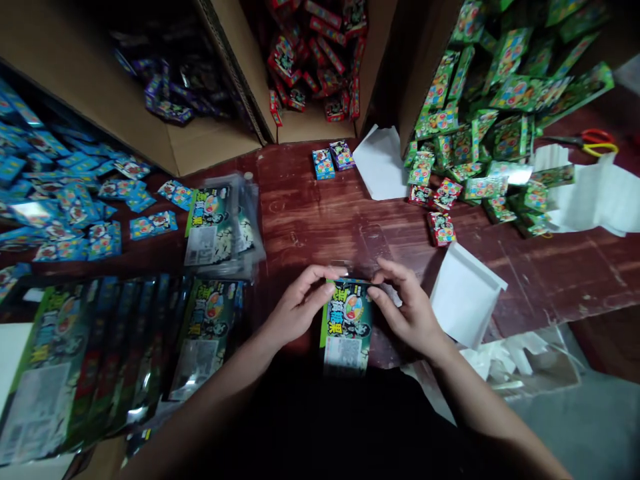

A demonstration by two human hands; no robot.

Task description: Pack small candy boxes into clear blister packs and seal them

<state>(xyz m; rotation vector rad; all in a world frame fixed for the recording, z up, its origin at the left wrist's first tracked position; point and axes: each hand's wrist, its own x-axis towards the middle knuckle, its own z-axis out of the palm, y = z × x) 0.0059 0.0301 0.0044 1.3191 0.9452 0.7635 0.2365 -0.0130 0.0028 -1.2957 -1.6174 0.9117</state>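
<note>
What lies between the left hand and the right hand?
The head view shows a green-edged pouch between the left hand and the right hand, both touching it.

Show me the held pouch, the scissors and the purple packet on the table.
Held pouch (347, 327): head view, middle of its printed side.
Scissors (585, 143): head view, base of the handles.
Purple packet (342, 155): head view, its printed face.

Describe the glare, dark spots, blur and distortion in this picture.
Head view: dim overall, the box of purple packets nearly black inside; head view: white glare on the stacked bags and blue packets; head view: upper-right green packets soft; head view: edges stretched; head view: large print on the held bag readable.
</note>
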